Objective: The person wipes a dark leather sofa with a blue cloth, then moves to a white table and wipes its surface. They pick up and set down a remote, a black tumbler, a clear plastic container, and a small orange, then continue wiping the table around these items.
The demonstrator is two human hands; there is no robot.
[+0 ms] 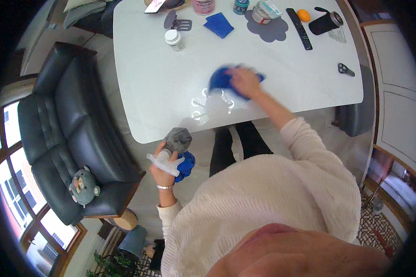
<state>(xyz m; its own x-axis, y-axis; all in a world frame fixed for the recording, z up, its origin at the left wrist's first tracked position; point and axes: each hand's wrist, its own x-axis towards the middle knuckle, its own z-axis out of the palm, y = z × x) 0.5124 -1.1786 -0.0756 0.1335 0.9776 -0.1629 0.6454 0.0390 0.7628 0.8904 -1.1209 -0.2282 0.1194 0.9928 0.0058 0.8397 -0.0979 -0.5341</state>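
Note:
My right hand point(244, 81) presses down on a blue cloth point(220, 79) spread over the glossy white table point(152, 93); both are blurred by motion. Just off the near left edge of the tabletop, my left hand point(163, 173) grips a spray bottle with a white trigger head point(164, 162) and a see-through grey body point(178, 140). A second, bunched blue cloth point(185, 166) hangs beside that hand, against the bottle; how it is held is hidden.
Farther back stand a white-capped bottle point(175, 41), a folded blue cloth point(219, 25), a plastic tub point(263, 13), a remote control point(299, 29), an orange point(303, 15) and a black tumbler point(324, 24). A shaver-like device point(346, 70) lies right. A dark sofa point(76, 97) stands left.

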